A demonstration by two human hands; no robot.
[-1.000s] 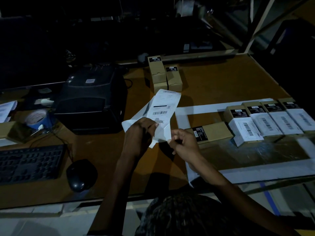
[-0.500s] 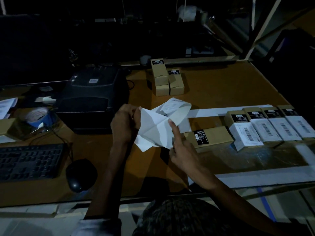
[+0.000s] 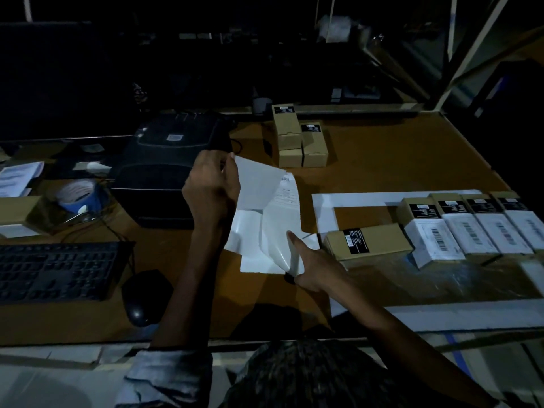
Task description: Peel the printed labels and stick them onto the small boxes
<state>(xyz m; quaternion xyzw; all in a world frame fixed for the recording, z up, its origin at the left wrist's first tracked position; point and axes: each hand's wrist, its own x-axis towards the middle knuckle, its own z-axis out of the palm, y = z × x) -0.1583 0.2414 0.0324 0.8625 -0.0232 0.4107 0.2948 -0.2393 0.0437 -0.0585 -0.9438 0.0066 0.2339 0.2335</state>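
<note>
We count four boxes (image 3: 471, 228) labelled, one bare box (image 3: 368, 241) beside our right hand (image 3: 312, 269) pinching the half-peeled label (image 3: 279, 228), left hand (image 3: 210, 187) gripping the backing (image 3: 256, 187).

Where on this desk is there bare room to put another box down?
Bare brown desk lies right of the stacked boxes, behind the row of labelled boxes. A smaller patch sits inside the white tape outline. The left is crowded: printer, tape roll, keyboard, mouse.
</note>
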